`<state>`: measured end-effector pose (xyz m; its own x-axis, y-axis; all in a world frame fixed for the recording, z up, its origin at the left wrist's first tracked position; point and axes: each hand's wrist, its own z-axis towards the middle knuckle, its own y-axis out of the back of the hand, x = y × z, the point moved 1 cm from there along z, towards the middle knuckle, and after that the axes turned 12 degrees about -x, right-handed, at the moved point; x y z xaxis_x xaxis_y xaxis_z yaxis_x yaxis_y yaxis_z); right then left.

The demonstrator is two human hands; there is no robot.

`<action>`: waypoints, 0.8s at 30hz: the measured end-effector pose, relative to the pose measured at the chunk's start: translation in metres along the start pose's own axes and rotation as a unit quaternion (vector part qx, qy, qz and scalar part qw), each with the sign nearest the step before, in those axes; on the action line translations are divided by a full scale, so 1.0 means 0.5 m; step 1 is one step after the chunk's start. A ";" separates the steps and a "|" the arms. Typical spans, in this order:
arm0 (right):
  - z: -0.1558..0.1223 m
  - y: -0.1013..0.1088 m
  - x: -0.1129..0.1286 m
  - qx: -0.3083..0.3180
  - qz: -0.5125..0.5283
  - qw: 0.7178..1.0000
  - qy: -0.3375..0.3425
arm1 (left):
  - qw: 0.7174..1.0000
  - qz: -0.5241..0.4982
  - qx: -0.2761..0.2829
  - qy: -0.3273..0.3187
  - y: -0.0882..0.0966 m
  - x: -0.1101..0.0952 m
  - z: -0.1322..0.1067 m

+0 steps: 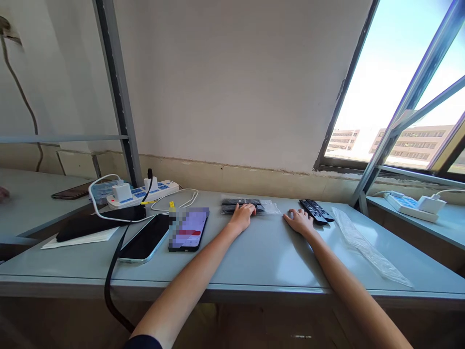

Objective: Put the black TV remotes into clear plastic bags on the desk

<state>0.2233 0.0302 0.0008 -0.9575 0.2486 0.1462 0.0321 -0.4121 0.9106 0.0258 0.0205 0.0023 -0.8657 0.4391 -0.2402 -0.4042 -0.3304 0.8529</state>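
My left hand is at the near edge of black remote controls in clear plastic bags, its fingers curled onto them. The bags lie flat near the wall, and a loose clear end sticks out to the right. My right hand rests palm down on the table, fingers spread, holding nothing. Just right of its fingers, two black remote controls lie side by side without a bag. An empty, long clear plastic sleeve stretches along the table's right side.
On the left lie a phone with a lit screen, a dark-screened phone and a black pouch-like item. Behind them is a white power strip with cables. A black cable hangs over the front edge. Metal posts stand behind.
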 end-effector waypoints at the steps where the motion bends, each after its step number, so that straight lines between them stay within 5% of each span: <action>1: 0.003 0.005 -0.002 -0.018 0.007 1.000 -0.009 | 1.000 -0.002 0.000 0.003 -0.001 0.000 0.000; 8: 0.038 0.048 -0.089 -0.140 0.044 0.976 -0.161 | 1.000 -0.006 0.007 0.011 -0.001 0.002 0.000; 14: 0.063 0.018 -0.183 -0.138 0.043 0.943 -0.301 | 1.000 -0.007 0.004 0.020 -0.008 0.000 0.000; 24: 0.092 -0.024 -0.214 -0.125 0.064 0.951 -0.276 | 1.000 -0.025 0.005 0.017 -0.011 0.003 0.001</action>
<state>0.3384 0.0488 -0.0080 -0.6512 0.5763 0.4937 0.0026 -0.6489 0.7608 0.0271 0.0234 -0.0027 -0.8547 0.4252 -0.2977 -0.4435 -0.3001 0.8445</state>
